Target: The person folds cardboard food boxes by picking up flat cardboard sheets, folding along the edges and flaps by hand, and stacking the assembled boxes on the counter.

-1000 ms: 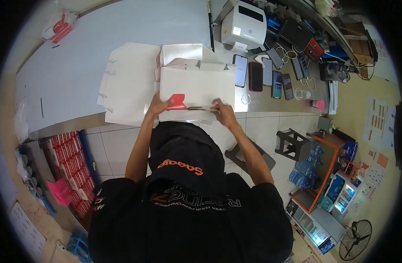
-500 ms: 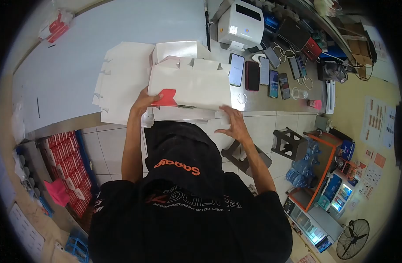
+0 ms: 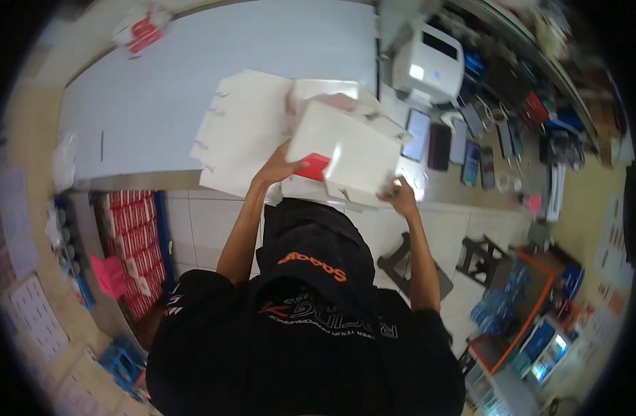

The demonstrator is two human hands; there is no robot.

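Observation:
A white cardboard box (image 3: 359, 149), partly folded and with a red patch near its left end, is tilted over the table. My left hand (image 3: 278, 168) grips its left edge, the thumb pressed beside the red patch. At its lower right corner my right hand (image 3: 401, 197) pinches the edge with bent fingers, slightly smeared by motion. Behind and left of the box lies a stack of flat white carton blanks (image 3: 242, 128) with notched flaps. Part of that stack is hidden under the box.
Several phones (image 3: 439, 147) lie on the metal counter to the right, in front of a white label printer (image 3: 427, 66). Dark stools (image 3: 484, 262) stand on the tiled floor. Red-and-white boxes (image 3: 134, 249) fill a shelf at lower left.
The box has tilted, and its right part has folded down into a raised panel. My right hand has gone from spread fingers to a pinch on the corner. The whole view has shifted.

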